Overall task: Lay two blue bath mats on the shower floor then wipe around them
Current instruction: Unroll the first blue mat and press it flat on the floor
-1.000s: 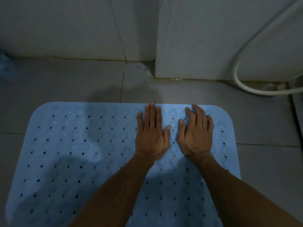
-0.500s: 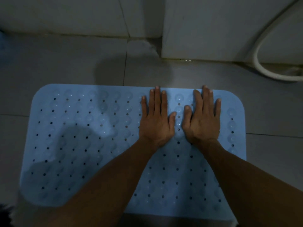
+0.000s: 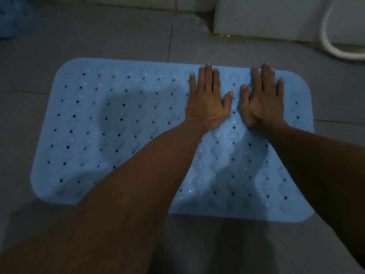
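One blue bath mat [image 3: 110,131], rectangular with rounded corners and rows of small holes, lies flat on the grey tiled shower floor [image 3: 98,36]. My left hand [image 3: 208,99] rests palm down on the mat near its far edge, fingers straight and held together. My right hand [image 3: 263,99] lies palm down just to its right, fingers slightly spread. Neither hand grips anything. A blurred blue shape [image 3: 9,18] sits at the far left corner; I cannot tell what it is.
A white wall base [image 3: 266,14] rises beyond the mat at the right. A white hose [image 3: 331,46] loops on the floor at the far right. Tile joints cross the floor around the mat.
The view has tilted down, so the whole mat now shows, including its near edge. Both hands stay flat on the mat, close to its far edge.
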`<state>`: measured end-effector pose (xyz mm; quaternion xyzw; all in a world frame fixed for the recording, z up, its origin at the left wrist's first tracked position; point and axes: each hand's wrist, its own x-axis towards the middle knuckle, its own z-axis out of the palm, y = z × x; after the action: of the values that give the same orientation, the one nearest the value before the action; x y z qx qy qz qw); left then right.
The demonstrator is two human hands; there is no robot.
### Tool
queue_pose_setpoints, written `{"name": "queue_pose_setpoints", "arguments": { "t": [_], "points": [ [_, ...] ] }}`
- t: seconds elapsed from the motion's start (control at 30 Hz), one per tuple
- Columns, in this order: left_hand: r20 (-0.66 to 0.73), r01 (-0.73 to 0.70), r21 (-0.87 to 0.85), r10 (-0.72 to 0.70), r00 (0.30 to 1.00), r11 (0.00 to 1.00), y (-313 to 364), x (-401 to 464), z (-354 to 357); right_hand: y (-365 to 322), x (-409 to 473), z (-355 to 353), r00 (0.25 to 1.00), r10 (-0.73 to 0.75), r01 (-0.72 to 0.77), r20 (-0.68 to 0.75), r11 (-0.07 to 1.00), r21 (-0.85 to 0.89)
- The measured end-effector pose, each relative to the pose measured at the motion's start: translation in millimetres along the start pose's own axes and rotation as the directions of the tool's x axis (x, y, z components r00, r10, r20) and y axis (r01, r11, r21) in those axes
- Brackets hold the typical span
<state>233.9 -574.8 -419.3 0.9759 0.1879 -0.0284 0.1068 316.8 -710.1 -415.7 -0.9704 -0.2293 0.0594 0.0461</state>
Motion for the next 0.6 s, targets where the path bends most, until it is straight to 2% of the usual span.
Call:
{"name": "queue_pose_setpoints", "arguments": {
  "t": [0.1, 0.17, 0.27, 0.37, 0.5, 0.6],
  "points": [
    [0.057, -0.025, -0.067, 0.029, 0.998, 0.997, -3.8, 1.3, -8.2, -2.6, 3.6, -5.3, 0.998, 0.007, -0.006, 0.070, 1.000, -0.006],
    [0.102, -0.087, -0.119, 0.099, 0.990, 0.989, -12.5, -4.2, -20.0, -6.0, 2.1, -12.2, 0.994, 0.026, -0.025, 0.109, 1.000, -0.013],
    [-0.008, -0.131, -0.018, 0.130, 0.991, 0.991, -38.1, -36.5, -27.4, -21.5, -22.1, -15.1, 0.993, 0.024, -0.026, 0.115, 1.000, 0.014],
    [-0.078, -0.110, 0.001, 0.110, 0.991, 0.994, -70.7, -83.9, -19.3, -53.5, -73.3, -4.3, 0.997, -0.022, 0.017, 0.073, 0.998, 0.068],
    [-0.262, -0.149, 0.025, 0.150, 0.953, 0.989, -113.2, -139.0, -6.3, -104.2, -130.5, 10.1, 0.998, -0.060, 0.059, 0.009, 0.989, 0.138],
    [-0.247, -0.143, 0.003, 0.139, 0.959, 0.990, -127.9, -169.8, -1.6, -132.7, -164.3, 23.0, 0.990, -0.141, 0.138, 0.017, 0.983, 0.125]
  ]
}}
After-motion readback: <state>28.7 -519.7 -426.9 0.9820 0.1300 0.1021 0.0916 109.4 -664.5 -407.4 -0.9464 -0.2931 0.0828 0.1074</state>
